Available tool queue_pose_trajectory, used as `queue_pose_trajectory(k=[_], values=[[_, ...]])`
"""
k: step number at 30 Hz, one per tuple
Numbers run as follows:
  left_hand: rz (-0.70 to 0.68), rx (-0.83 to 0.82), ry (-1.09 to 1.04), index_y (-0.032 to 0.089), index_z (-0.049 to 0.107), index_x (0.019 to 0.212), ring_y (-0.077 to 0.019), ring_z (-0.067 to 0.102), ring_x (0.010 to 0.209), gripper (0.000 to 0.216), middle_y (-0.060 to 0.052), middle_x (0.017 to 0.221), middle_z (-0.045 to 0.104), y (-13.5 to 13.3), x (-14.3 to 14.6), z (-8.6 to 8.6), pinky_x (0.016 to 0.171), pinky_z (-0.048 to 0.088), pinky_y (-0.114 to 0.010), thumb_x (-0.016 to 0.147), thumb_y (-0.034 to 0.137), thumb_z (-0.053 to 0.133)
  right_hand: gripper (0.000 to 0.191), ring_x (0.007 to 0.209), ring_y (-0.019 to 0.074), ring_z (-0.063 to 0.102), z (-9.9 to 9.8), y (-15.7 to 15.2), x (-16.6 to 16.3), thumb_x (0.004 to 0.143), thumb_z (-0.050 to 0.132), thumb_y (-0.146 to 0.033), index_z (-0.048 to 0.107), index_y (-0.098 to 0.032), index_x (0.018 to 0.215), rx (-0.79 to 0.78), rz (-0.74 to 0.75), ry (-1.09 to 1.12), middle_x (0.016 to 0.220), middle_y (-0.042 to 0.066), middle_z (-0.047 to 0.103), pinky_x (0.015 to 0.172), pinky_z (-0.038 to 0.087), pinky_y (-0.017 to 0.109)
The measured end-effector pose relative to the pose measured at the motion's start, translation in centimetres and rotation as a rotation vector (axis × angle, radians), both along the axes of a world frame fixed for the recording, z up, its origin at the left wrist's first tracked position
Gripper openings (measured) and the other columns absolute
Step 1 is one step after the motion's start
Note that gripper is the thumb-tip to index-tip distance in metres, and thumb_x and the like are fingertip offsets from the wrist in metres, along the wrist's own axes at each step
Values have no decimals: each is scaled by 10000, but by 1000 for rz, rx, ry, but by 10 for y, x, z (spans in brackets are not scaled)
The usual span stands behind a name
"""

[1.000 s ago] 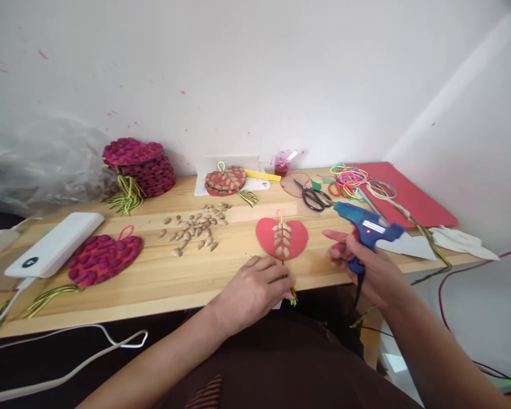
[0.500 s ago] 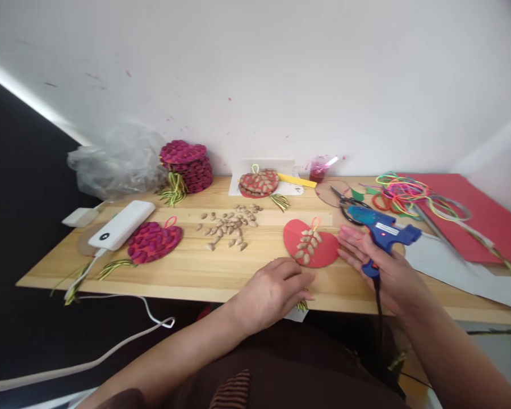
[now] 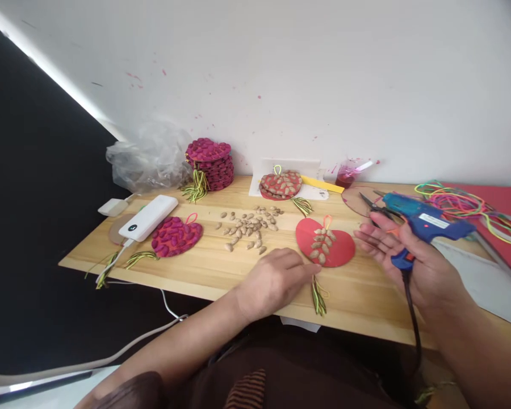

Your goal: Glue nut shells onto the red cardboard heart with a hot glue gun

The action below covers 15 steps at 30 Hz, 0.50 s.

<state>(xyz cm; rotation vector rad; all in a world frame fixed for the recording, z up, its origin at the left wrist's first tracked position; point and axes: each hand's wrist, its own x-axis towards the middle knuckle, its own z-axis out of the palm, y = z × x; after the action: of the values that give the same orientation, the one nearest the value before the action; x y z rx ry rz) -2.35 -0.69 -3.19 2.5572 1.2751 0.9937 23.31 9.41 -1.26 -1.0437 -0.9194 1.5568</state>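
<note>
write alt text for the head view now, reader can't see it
A person's right hand holds a blue glue gun while the left hand rests at the lower edge of a red cutout bearing tan seeds. Loose seeds lie to its left on a wooden table, with a purple stack behind.

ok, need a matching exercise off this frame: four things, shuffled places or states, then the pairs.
1. glue gun
2. loose seeds
3. power bank
4. red heart

A. scattered across the table
B. by the left hand's fingertips
C. held in the right hand
D. white, with a cable at its near end

Pairs: 1-C, 2-A, 3-D, 4-B
</note>
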Motion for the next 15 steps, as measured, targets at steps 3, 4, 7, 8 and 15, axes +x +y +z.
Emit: queue_pose_trajectory(k=[3,4,7,8,15], values=[[200,26,9,187,759,928,-197,655,848,210,-68,831,727,20,-32,29,809,518,-344,989,261,571,336,797,159,696,5,9,-2,825,748,-431,780,-242,1101,49,-7,28,857,29,730,673,575,232],[314,4,-10,183,759,857,-200,656,839,201,-65,811,731,28,-44,42,802,508,-339,960,289,623,345,753,148,674,5,11,-3,812,764,-413,780,-233,1106,69,-13,27,827,20,709,653,557,228],[673,-146,53,166,737,693,-195,638,721,361,-51,671,691,52,-78,81,722,477,-319,920,434,655,368,663,129,617,5,15,-6,778,801,-410,776,-227,1096,109,-41,-32,775,3,666,601,509,238],[735,-169,88,161,741,686,-193,634,701,404,-48,644,679,60,-86,91,724,474,-319,931,460,624,376,644,127,607,4,15,-6,765,814,-415,776,-224,1086,118,-50,-59,762,1,659,577,492,239],[613,-313,173,205,802,1027,-210,699,895,243,-46,978,787,96,-98,88,848,504,-304,833,207,654,393,603,126,596,-2,14,2,745,832,-421,782,-202,1067,143,-135,-181,735,9,641,491,449,226]])
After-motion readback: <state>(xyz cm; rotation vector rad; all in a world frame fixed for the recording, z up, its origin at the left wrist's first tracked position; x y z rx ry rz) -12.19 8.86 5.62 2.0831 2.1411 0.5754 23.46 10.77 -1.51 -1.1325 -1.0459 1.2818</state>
